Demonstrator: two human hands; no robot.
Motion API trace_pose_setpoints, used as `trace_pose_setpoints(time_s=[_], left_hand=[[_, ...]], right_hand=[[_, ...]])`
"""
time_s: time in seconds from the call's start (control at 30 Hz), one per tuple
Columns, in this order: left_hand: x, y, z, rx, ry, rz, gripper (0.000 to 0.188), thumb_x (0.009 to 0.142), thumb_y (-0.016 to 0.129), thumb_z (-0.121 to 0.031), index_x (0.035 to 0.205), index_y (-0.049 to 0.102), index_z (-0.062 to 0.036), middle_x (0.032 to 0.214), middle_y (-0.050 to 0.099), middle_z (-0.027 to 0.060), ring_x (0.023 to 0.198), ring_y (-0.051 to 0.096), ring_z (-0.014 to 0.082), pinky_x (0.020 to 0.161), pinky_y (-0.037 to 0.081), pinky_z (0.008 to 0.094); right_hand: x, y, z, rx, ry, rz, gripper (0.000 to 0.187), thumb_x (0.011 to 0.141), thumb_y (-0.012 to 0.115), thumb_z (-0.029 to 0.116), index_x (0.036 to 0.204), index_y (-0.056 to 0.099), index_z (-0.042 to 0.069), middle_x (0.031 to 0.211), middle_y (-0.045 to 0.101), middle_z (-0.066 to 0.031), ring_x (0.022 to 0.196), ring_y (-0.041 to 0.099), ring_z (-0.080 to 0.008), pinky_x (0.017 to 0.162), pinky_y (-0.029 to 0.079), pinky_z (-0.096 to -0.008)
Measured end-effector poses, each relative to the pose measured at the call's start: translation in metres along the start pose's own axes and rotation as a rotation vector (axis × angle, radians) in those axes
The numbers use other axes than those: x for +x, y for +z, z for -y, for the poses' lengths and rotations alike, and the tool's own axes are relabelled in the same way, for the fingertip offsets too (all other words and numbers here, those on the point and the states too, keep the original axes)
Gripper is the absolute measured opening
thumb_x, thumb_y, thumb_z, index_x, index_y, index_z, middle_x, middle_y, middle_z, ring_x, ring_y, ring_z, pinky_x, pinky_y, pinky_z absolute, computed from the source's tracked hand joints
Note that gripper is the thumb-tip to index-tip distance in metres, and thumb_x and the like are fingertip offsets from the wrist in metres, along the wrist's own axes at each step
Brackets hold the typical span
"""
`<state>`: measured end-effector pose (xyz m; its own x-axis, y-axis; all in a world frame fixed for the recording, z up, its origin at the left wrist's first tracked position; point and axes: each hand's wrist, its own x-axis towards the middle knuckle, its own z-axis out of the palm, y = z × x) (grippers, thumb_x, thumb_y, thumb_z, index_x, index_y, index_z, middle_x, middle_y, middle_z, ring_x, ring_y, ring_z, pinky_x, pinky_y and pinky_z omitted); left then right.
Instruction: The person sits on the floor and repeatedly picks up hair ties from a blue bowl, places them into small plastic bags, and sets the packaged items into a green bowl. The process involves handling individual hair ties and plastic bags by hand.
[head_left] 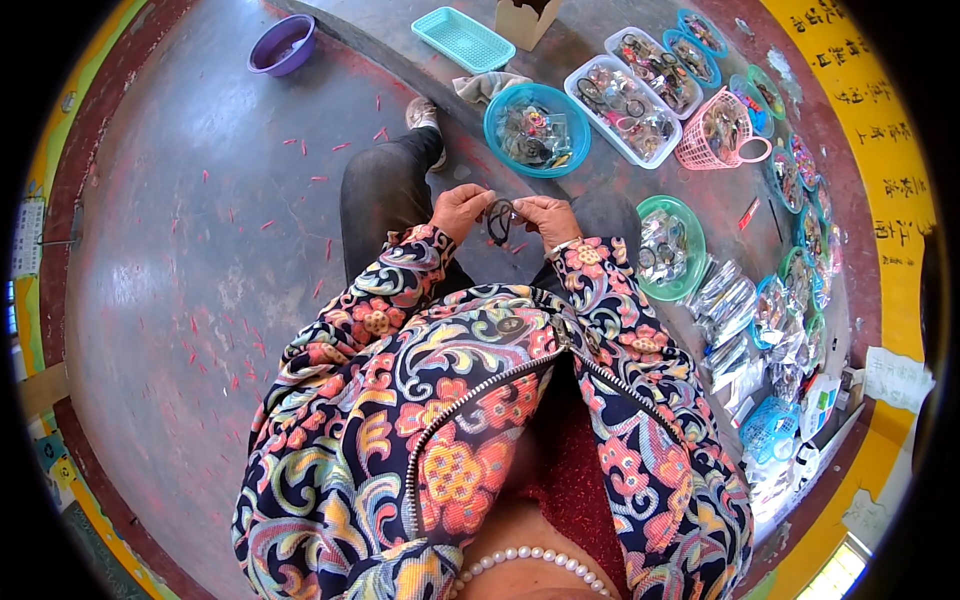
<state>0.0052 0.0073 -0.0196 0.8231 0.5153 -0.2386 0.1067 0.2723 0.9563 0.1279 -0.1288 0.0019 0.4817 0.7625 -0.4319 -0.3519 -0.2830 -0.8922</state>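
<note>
Between my two hands, above the gap between my knees, is a black looped cord [499, 222] that hangs in a few loops. My left hand [461, 211] pinches it at its upper left side. The fingers of my right hand [548, 217] are closed at its right side. Too little detail shows to tell if it is a bracelet or a necklace cord. Just beyond my hands, a blue round basket [490, 128] holds small packaged pieces and dark loops. To the right of my right knee sits a green round basket [697, 243] with clear packets in it.
White trays [668, 158] of small goods and a pink basket [690, 155] with a handle stand at the far right. Silvery packets [727, 300] lie to the right. A teal tray [440, 42] and purple basin [285, 66] are farther off. Red scraps dot the floor.
</note>
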Motion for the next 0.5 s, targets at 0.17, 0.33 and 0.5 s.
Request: trace_pose_setpoints(time_s=[0.17,0.33,0.5], left_hand=[[0.004,-0.006,0.007,0.004,-0.038,0.005,0.023,0.082,0.054,-0.022,0.080,0.059,0.0000,0.066,0.056,0.0011,0.058,0.050,0.0081,0.053,0.040,0.0211],[-0.001,0.005,-0.011,-0.270,-0.316,0.119,0.026,0.085,0.049,-0.027,0.092,0.054,-0.0022,0.073,0.057,0.0022,0.064,0.054,0.0097,0.058,0.043,0.0210],[-0.004,0.005,-0.008,-0.210,-0.353,0.197,0.029,0.084,0.052,-0.027,0.098,0.052,-0.0021,0.081,0.059,0.0041,0.072,0.059,0.0123,0.060,0.044,0.0207]], right_hand=[[0.001,0.003,0.001,0.002,-0.033,0.009,0.020,0.077,0.060,0.023,0.079,0.063,0.004,0.068,0.060,-0.0005,0.059,0.052,-0.0074,0.052,0.035,-0.0211],[-0.005,0.000,0.006,0.241,0.082,0.001,0.018,0.080,0.057,0.019,0.087,0.060,0.002,0.069,0.060,-0.0022,0.057,0.053,-0.0074,0.051,0.038,-0.0189],[0.001,-0.006,0.004,0.399,0.080,-0.037,0.016,0.082,0.053,0.019,0.089,0.058,0.005,0.076,0.062,-0.0025,0.066,0.057,-0.0101,0.056,0.041,-0.0216]])
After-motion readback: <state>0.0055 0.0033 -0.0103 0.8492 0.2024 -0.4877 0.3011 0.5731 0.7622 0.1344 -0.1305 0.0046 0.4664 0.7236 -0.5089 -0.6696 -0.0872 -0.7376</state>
